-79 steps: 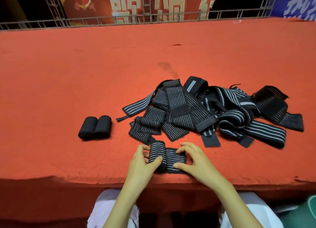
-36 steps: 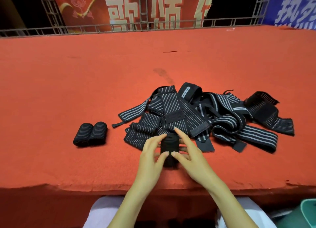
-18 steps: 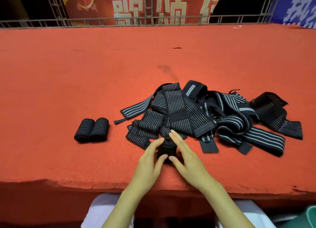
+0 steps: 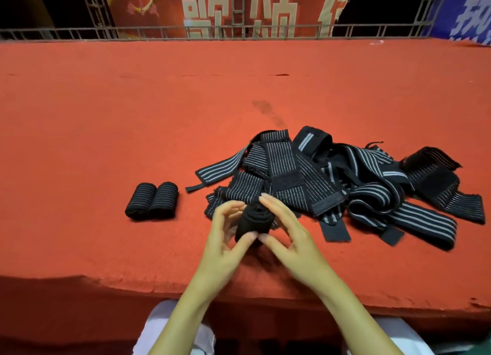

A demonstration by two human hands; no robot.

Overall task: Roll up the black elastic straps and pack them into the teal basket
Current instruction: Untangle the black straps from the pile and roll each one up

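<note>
One wide-angle camera, worn on the person's head, looks forward and down over the red table (image 4: pixel 106 142). It sits close above the table's near edge, which crosses the lower frame. Both forearms show at the bottom, and the left hand (image 4: pixel 225 235) and right hand (image 4: pixel 289 237) hold a rolled strap (image 4: pixel 253 221) just past that edge, mid-frame. The table's far edge bows across the top of the frame, with a metal railing (image 4: pixel 159 33) and banners (image 4: pixel 212 6) behind it. White clothing (image 4: pixel 151 333) shows below the table's near edge.
</note>
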